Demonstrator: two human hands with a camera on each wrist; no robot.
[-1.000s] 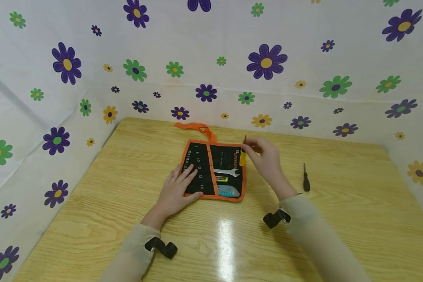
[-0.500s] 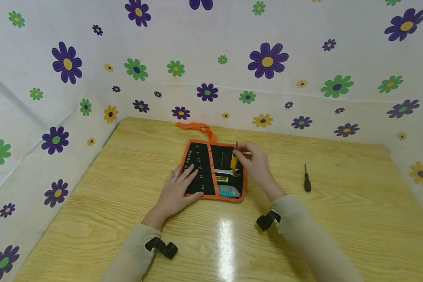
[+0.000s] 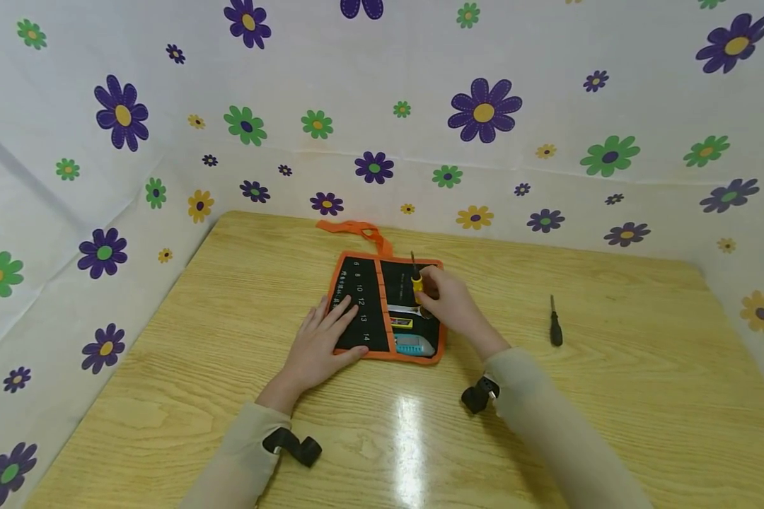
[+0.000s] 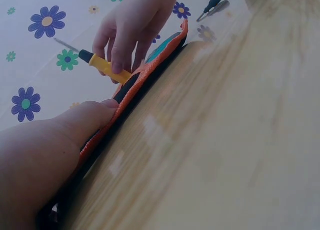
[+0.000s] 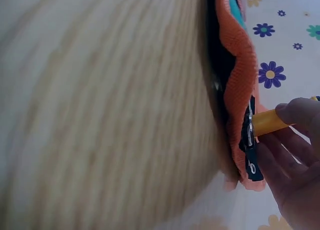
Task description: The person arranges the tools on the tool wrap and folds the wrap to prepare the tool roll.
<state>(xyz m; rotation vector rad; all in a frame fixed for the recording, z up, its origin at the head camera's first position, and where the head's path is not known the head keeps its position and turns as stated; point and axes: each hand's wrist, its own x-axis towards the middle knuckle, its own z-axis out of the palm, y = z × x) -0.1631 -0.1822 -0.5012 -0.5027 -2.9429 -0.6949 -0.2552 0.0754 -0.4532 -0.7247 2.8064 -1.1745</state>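
A black tool pouch [image 3: 371, 274] with orange trim lies unfolded on the table. My left hand [image 3: 321, 346] rests on its left half, fingers extended over the printed sizes. Above the right half, my right hand [image 3: 452, 304] pinches a yellow-handled screwdriver [image 3: 417, 284] between thumb and fingers. In the left wrist view the screwdriver's shaft [image 4: 67, 45] points up and away, and its handle end is close to the pouch. A wrench [image 3: 402, 309], a small yellow item [image 3: 402, 323] and a teal utility knife [image 3: 414, 345] sit in the pouch's slots, sticking out to the right.
A black-handled screwdriver [image 3: 555, 331] lies on the wooden table [image 3: 611, 396] to the right of the pouch. An orange tie strap [image 3: 356, 227] trails from the pouch's far edge. Behind the table hangs a white flower-patterned cloth [image 3: 407, 141].
My right hand has moved left with the yellow screwdriver, from the pouch's right edge to over its right half. My left hand has stayed in place.
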